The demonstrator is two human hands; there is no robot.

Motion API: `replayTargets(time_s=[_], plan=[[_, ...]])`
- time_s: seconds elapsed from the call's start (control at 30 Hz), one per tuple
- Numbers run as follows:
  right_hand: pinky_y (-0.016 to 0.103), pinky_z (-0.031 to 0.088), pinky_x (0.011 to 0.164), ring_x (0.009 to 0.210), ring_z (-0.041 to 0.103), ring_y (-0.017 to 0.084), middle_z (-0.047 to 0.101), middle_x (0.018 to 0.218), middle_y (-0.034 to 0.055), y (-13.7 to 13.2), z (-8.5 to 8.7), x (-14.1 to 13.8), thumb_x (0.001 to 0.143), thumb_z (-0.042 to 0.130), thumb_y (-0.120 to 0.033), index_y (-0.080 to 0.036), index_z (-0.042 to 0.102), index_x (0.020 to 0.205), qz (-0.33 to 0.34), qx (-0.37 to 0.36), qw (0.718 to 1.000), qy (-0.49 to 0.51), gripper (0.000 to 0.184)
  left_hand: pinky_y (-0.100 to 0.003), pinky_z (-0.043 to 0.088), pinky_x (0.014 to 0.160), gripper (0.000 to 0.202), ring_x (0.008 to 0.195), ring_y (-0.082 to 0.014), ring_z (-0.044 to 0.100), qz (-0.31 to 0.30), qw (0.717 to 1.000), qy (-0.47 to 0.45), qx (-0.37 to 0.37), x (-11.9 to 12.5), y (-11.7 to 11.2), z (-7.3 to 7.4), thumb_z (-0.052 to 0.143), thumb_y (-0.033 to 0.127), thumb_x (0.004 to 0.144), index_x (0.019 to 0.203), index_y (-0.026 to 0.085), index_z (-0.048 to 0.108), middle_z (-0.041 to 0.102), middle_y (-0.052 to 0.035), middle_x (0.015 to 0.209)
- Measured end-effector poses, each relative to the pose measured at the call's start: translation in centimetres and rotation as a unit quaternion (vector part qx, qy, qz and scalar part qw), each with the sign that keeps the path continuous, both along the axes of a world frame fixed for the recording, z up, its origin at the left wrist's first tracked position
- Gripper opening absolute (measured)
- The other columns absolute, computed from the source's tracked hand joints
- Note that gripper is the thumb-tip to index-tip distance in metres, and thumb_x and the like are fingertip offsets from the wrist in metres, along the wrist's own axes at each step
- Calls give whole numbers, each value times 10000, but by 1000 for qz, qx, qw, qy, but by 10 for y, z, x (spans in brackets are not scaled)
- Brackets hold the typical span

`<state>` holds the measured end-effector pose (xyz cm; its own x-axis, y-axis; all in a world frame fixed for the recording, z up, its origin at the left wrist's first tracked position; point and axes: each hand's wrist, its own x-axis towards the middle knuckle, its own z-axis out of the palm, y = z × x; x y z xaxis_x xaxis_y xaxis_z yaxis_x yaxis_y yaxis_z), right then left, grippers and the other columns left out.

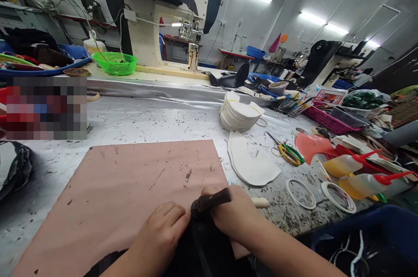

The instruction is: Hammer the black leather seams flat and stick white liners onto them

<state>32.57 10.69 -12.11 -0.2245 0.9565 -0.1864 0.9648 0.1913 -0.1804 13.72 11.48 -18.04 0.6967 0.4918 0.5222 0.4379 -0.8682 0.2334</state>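
Note:
My right hand (pixel 232 216) is closed around a small hammer (pixel 210 201); its dark head points left and its pale wooden handle (pixel 260 202) sticks out to the right. My left hand (pixel 160 233) presses with curled fingers on a black piece of material (pixel 196 253) at the near edge of a pink work board (pixel 130 190). The hammer head rests just above the black piece, between both hands.
Stacked white cut pieces (pixel 240 113) and flat white pieces (pixel 253 161) lie beyond the board. Scissors (pixel 289 151), white tape rings (pixel 301 193), glue bottles (pixel 362 174), a pink basket (pixel 328 121) and a blue bin (pixel 365 238) crowd the right. A sewing machine (pixel 153 20) and green bowl (pixel 115 62) stand behind.

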Motion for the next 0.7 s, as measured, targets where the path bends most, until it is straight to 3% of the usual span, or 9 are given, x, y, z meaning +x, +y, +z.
replayTargets(time_s=[0.2, 0.33, 0.4, 0.57, 0.7], plan=[[276, 204, 491, 624, 588, 151, 675, 723, -6, -3, 4, -6, 792, 479, -135, -222, 582, 793, 17, -9, 1000, -19, 135, -283, 452, 585, 265, 646, -172, 538, -5, 998, 27, -50, -5, 2, -1, 348, 106, 908, 856, 176, 599, 578, -26, 707], [287, 174, 466, 595, 576, 157, 678, 710, 1, -1, 8, -9, 778, 488, -131, -216, 598, 833, 20, -32, 999, -36, 150, -259, 453, 606, 238, 692, -163, 557, 31, 980, 45, -190, -12, 4, 2, 396, 79, 842, 812, 213, 590, 587, -5, 744], [286, 176, 470, 594, 568, 154, 673, 702, 4, -1, 12, -10, 772, 497, -125, -212, 604, 821, 30, -37, 998, -35, 147, -238, 447, 604, 245, 689, -149, 559, 30, 975, 38, -216, -14, 4, 2, 382, 71, 836, 768, 204, 577, 591, -2, 740], [266, 208, 487, 593, 550, 138, 654, 692, -16, -3, 13, -12, 803, 465, -114, -225, 588, 799, -7, 13, 1000, 12, 165, -262, 421, 598, 264, 647, -161, 529, 15, 997, 28, -71, -14, -2, 2, 365, 88, 883, 772, 181, 585, 577, -15, 703], [276, 187, 473, 573, 556, 144, 655, 672, -7, -4, 12, -16, 768, 500, -94, -210, 585, 769, 42, -19, 999, -20, 144, -258, 410, 591, 237, 634, -159, 512, 11, 998, 47, -35, -14, -4, 5, 399, 40, 847, 766, 178, 575, 562, -7, 695]])
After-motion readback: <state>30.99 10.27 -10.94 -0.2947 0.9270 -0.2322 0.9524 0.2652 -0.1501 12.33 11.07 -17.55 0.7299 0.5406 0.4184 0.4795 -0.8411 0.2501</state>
